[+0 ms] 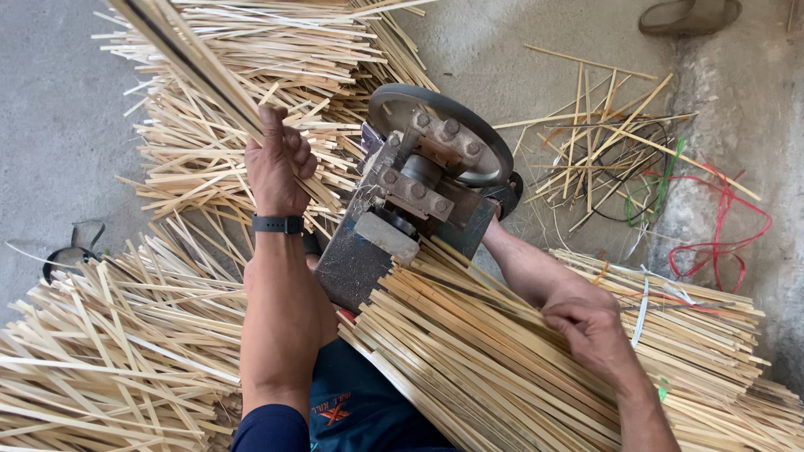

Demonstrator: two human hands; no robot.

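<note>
A stack of long bamboo slats [502, 360] is laid nearest, and the right hand [590, 326] is pressed onto it, fingers curled around a slat. Beyond, a metal splitting machine [419, 197] is seen. The left hand [276, 163] is raised beside it, clenched on a bundle of strips [188, 59]. Loose strips [276, 50] are scattered over the floor [50, 125].
</note>
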